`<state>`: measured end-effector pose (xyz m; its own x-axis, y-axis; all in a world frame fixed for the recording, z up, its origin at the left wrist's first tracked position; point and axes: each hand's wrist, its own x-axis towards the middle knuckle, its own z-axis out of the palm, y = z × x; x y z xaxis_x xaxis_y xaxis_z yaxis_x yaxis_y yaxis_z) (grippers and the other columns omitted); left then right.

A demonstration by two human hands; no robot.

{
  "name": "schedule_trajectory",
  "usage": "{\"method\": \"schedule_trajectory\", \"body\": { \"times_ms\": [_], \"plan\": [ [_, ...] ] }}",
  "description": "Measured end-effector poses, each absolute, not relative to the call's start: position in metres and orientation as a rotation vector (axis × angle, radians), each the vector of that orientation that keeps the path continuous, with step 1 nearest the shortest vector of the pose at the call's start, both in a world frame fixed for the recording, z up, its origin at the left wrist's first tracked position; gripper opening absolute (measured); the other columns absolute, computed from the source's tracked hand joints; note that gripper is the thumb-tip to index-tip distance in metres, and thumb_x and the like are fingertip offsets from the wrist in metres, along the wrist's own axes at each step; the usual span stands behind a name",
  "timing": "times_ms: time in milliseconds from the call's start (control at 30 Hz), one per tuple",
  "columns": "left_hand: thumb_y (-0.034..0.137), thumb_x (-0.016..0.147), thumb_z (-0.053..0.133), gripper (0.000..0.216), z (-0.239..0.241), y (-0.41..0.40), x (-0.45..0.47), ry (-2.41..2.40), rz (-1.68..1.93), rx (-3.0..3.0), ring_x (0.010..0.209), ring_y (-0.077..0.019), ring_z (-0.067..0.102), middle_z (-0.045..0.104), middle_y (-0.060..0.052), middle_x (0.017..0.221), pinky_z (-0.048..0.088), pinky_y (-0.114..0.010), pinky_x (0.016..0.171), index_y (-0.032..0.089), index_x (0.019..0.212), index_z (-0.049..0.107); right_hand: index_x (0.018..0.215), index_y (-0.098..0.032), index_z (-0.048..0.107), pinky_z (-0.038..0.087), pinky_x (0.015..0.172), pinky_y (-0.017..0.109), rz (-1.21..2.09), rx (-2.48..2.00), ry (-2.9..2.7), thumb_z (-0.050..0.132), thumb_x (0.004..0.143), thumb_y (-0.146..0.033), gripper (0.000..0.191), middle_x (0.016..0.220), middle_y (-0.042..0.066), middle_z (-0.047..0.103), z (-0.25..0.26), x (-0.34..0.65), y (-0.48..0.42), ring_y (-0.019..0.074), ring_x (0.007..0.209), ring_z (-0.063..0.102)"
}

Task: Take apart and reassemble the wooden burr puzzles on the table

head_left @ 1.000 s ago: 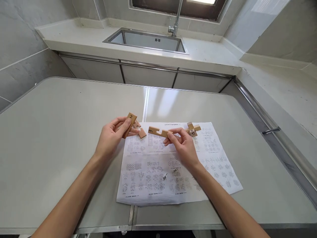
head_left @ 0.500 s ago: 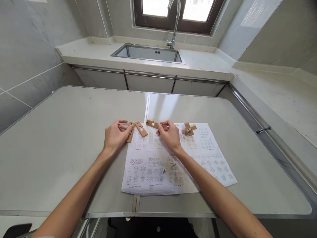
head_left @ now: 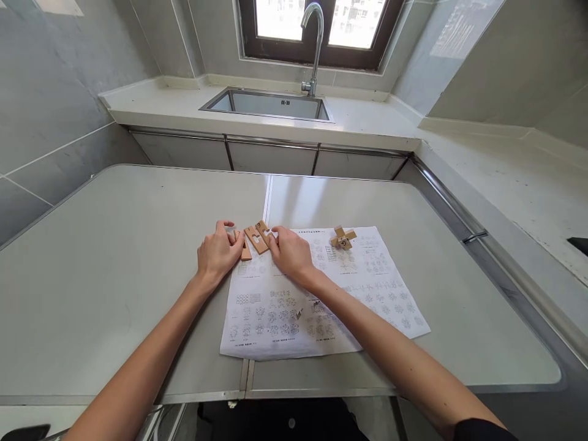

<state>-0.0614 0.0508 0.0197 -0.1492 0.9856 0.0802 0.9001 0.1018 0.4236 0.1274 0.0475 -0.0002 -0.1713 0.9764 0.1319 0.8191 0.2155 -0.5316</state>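
My left hand (head_left: pixel 219 248) is closed with its fingertips on a flat wooden puzzle piece (head_left: pixel 245 250) at the left edge of a printed sheet (head_left: pixel 275 343). My right hand (head_left: pixel 292 252) pinches the near end of a notched wooden puzzle piece (head_left: pixel 262 228), which bears a dark mark. Between the two lies another notched piece (head_left: pixel 255 239), close beside the right hand's piece. Farther right on the sheet stands a cross-shaped assembly of wooden pieces (head_left: pixel 343 239), apart from both hands.
The sheet, covered in small line diagrams, lies on a light folding table (head_left: pixel 138 257) with a seam down its middle. Past the far edge is a counter with a sink (head_left: pixel 271 105) and a tall faucet (head_left: pixel 315 49). Another counter (head_left: pixel 500 184) runs along the right.
My right hand has moved left with its wooden piece, turning it to lie alongside the middle notched piece. My left hand stays on its piece. The view has shifted slightly.
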Motion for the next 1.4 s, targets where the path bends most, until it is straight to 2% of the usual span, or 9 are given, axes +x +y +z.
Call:
{"method": "schedule_trajectory", "body": {
  "times_ms": [233, 533, 633, 767, 900, 1000, 1100, 1200, 1400],
  "plan": [
    [0.049, 0.102, 0.046, 0.048, 0.017, 0.056, -0.058, 2.174, 0.461, 1.940, 0.088, -0.0348, 0.075, 0.079, -0.009, 0.087, 0.051, -0.037, 0.070, 0.018, 0.138, 0.054, 0.122, -0.013, 0.063, 0.051, 0.087, 0.035, 0.288, -1.632, -2.334, 0.034, 0.115, -0.026, 0.033, 0.119, 0.016, 0.074, 0.002, 0.122, 0.053, 0.0277, 0.108, 0.068],
    [0.046, 0.104, 0.040, 0.050, 0.017, 0.056, -0.054, 2.201, 0.342, 2.019, 0.096, -0.0417, 0.076, 0.080, -0.016, 0.093, 0.054, -0.045, 0.080, 0.016, 0.141, 0.053, 0.120, -0.010, 0.065, 0.052, 0.084, 0.037, 0.155, -1.605, -2.500, 0.032, 0.115, -0.020, 0.034, 0.115, 0.020, 0.072, 0.000, 0.122, 0.059, 0.0295, 0.106, 0.069],
    [0.048, 0.104, 0.038, 0.052, 0.020, 0.056, -0.053, 2.213, 0.322, 2.021, 0.097, -0.0422, 0.076, 0.080, -0.017, 0.093, 0.054, -0.046, 0.080, 0.015, 0.142, 0.052, 0.121, -0.010, 0.066, 0.053, 0.083, 0.037, 0.158, -1.607, -2.488, 0.034, 0.115, -0.024, 0.035, 0.115, 0.021, 0.073, 0.005, 0.123, 0.057, 0.0301, 0.105, 0.070],
    [0.048, 0.105, 0.037, 0.051, 0.026, 0.051, -0.056, 2.198, 0.351, 2.020, 0.090, -0.0370, 0.076, 0.079, -0.012, 0.090, 0.052, -0.039, 0.074, 0.016, 0.141, 0.051, 0.119, -0.013, 0.069, 0.052, 0.079, 0.034, 0.165, -1.601, -2.412, 0.040, 0.115, -0.032, 0.035, 0.113, 0.017, 0.075, 0.021, 0.142, 0.042, 0.0281, 0.101, 0.072],
    [0.052, 0.104, 0.041, 0.045, 0.030, 0.033, -0.060, 2.097, 0.534, 2.089, 0.071, -0.0277, 0.070, 0.072, -0.004, 0.079, 0.043, -0.032, 0.061, 0.019, 0.132, 0.055, 0.130, -0.019, 0.065, 0.050, 0.079, 0.031, 0.138, -1.588, -2.262, 0.037, 0.115, -0.034, 0.035, 0.116, 0.011, 0.076, 0.030, 0.190, 0.011, 0.0226, 0.098, 0.073],
    [0.053, 0.103, 0.045, 0.039, 0.031, 0.016, -0.058, 1.977, 0.654, 2.160, 0.058, -0.0210, 0.060, 0.062, 0.002, 0.070, 0.039, -0.029, 0.058, 0.021, 0.122, 0.059, 0.118, -0.021, 0.069, 0.045, 0.067, 0.030, 0.147, -1.569, -1.915, 0.045, 0.111, -0.036, 0.029, 0.091, 0.005, 0.077, 0.024, 0.233, -0.008, 0.0197, 0.075, 0.070],
    [0.050, 0.102, 0.046, 0.034, 0.030, 0.003, -0.051, 1.851, 0.709, 2.244, 0.053, -0.0177, 0.053, 0.053, 0.005, 0.063, 0.037, -0.028, 0.057, 0.022, 0.115, 0.060, 0.113, -0.024, 0.068, 0.036, 0.058, 0.029, 0.125, -1.672, -1.833, 0.051, 0.105, -0.040, 0.025, 0.068, -0.002, 0.068, 0.012, 0.265, -0.013, 0.0184, 0.057, 0.062],
    [0.047, 0.103, 0.048, 0.028, 0.029, -0.005, -0.041, 1.724, 0.740, 2.281, 0.051, -0.0154, 0.051, 0.050, 0.007, 0.062, 0.036, -0.027, 0.057, 0.023, 0.110, 0.061, 0.115, -0.024, 0.061, 0.033, 0.057, 0.028, 0.173, -1.788, -1.778, 0.058, 0.100, -0.046, 0.027, 0.058, -0.007, 0.060, -0.001, 0.279, -0.007, 0.0188, 0.053, 0.059],
    [0.047, 0.104, 0.048, 0.028, 0.030, -0.009, -0.029, 1.549, 0.670, 2.317, 0.050, -0.0144, 0.050, 0.049, 0.007, 0.060, 0.036, -0.026, 0.056, 0.024, 0.107, 0.063, 0.102, -0.022, 0.057, 0.023, 0.057, 0.027, 0.023, -1.961, -1.823, 0.059, 0.100, -0.052, 0.030, 0.064, -0.002, 0.068, -0.013, 0.277, 0.013, 0.0213, 0.058, 0.065]
  ]
}}
